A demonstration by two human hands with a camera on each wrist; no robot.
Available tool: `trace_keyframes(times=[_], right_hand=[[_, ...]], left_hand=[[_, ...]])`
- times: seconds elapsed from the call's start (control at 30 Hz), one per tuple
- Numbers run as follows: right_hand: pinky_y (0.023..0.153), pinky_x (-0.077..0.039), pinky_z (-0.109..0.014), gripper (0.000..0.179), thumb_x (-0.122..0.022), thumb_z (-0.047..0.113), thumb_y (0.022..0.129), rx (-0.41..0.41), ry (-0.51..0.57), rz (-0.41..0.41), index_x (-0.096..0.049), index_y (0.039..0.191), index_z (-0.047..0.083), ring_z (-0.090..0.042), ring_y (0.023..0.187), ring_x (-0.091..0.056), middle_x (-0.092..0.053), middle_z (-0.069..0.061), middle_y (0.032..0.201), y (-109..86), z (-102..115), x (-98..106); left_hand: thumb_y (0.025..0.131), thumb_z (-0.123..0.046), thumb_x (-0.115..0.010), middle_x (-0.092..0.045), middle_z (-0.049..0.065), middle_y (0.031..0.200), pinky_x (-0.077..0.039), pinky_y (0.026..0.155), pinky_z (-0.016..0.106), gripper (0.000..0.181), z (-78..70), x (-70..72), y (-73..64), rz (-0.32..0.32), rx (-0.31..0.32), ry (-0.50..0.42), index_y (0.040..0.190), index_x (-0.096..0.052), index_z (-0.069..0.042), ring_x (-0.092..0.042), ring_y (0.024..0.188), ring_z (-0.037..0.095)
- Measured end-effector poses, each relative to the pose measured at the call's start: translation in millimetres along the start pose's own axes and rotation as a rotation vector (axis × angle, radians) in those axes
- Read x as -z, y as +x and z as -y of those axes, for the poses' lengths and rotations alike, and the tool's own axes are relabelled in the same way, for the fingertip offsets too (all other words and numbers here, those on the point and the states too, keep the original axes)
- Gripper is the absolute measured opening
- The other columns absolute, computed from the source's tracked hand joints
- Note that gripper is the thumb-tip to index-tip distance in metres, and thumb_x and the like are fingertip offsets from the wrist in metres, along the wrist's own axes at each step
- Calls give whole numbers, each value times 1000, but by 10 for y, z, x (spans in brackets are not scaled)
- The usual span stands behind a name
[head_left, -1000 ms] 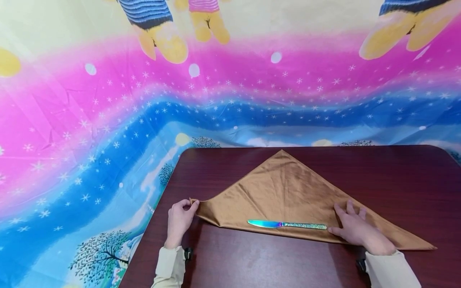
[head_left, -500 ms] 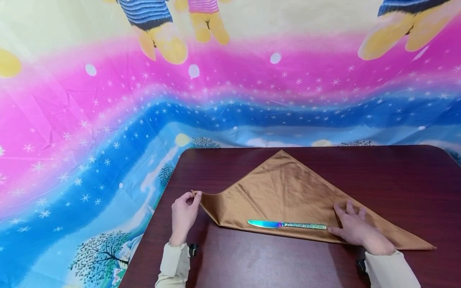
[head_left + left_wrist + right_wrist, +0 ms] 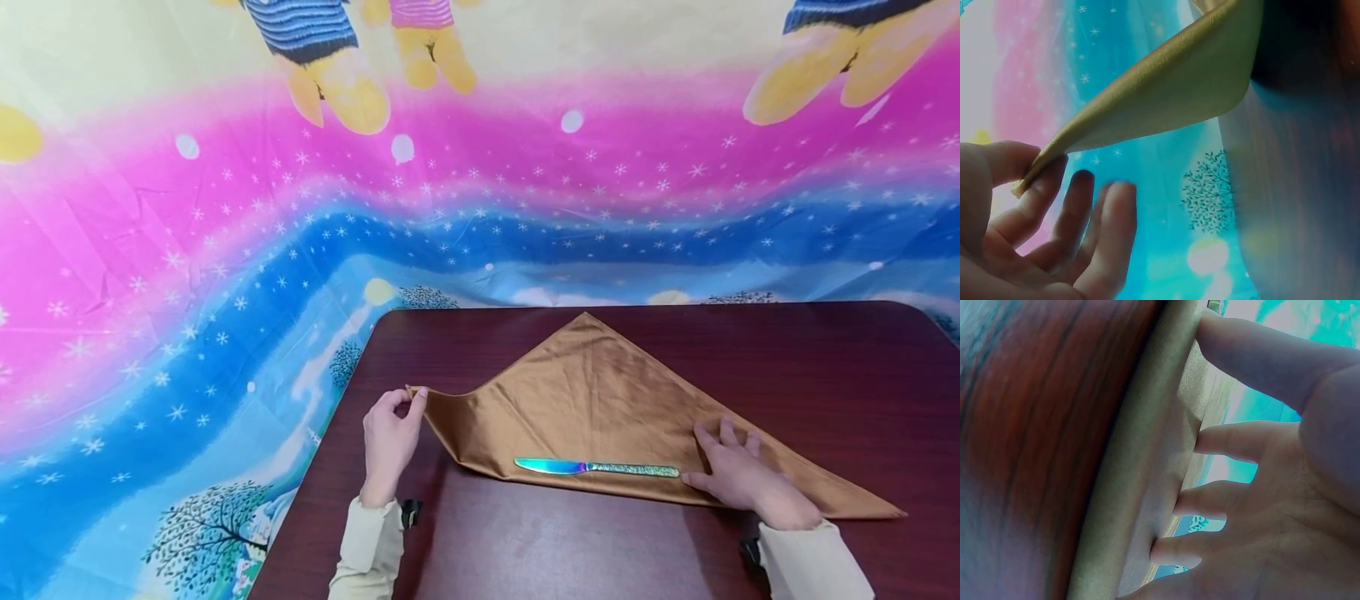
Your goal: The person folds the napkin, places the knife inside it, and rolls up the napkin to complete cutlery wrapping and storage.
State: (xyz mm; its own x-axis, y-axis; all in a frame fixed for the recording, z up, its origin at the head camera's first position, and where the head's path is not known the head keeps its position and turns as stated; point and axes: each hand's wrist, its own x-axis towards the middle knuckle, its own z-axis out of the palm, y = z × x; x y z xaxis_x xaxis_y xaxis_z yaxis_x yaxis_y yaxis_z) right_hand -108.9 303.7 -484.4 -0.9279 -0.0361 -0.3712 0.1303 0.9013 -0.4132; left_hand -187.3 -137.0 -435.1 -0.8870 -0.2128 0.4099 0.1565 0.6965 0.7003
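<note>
As we look down from the head camera, we find our left hand [image 3: 392, 446] with thumb and forefinger closed narrowly on one corner of a shiny brown cloth [image 3: 570, 392], that corner lifted off the surface [image 3: 540, 542]. To the right of these fingers [image 3: 393, 398] the cloth dips, then lies flat as a broad triangle, its peak beyond both hands. Our right hand [image 3: 735, 471] rests on the cloth with fingers spread wide, another corner running out past its wrist. A rainbow-coloured knife [image 3: 596, 468] lies on the cloth between the hands, blade towards the left fingers, handle end just beside the right thumb; whether they touch we cannot tell. We judge the step in hand to be raising the left corner while the other side is pinned.

From the left wrist, we see just the tip of the cloth pinched, the rest slanting away above the other fingers, which hold nothing. A printed backdrop [image 3: 1160, 194] shows behind them. With so small a grip, we think the next move calls for a firm pinch and a slow lift, without dragging the knife.

From the right wrist, we see fingertips set apart on the cloth, its folded edge lying between them and the surface. Here, we judge, steady light pressure is needed.
</note>
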Motion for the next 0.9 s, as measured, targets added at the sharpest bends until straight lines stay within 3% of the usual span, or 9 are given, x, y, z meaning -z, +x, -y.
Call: trace_keyframes(times=[0.2,0.37,0.53,0.73,0.9], right_hand=[[77,-13,-90,99,-65,57,83,-17,9,6,-24,147,-8,-74,124,2,4,-47,144,-7,18,13],[77,-12,-90,101,-64,59,83,-31,22,13,-23,147,-7,-74,125,5,6,-46,145,-7,22,0],[77,-12,-90,101,-64,59,82,-32,20,7,-24,147,-7,-74,125,4,5,-46,145,-2,18,-3],[77,-11,-90,101,-65,58,83,-29,22,7,-23,147,-7,-74,125,4,5,-46,145,-5,19,1],[76,-12,-90,100,-64,60,83,-18,19,-1,-25,146,-7,-74,125,4,4,-46,145,-14,5,-14]], left_hand=[[86,-24,-72,-66,5,80,-45,66,27,21,-112,-46,3,-31,-30,-62,75,-71,-7,-60,72,18],[86,-24,-72,-65,4,76,-45,63,22,20,-186,-73,9,-30,-52,-99,73,-70,-8,-58,68,15],[87,-28,-71,-58,1,60,-38,54,23,22,-239,-79,17,5,-26,-129,72,-69,-13,-49,56,12],[89,-31,-69,-65,9,56,-44,46,25,22,-331,-82,-2,76,10,-243,75,-70,-14,-61,46,22],[89,-33,-69,-67,7,57,-51,48,28,23,-416,-98,-14,131,22,-341,81,-71,-11,-63,47,30]])
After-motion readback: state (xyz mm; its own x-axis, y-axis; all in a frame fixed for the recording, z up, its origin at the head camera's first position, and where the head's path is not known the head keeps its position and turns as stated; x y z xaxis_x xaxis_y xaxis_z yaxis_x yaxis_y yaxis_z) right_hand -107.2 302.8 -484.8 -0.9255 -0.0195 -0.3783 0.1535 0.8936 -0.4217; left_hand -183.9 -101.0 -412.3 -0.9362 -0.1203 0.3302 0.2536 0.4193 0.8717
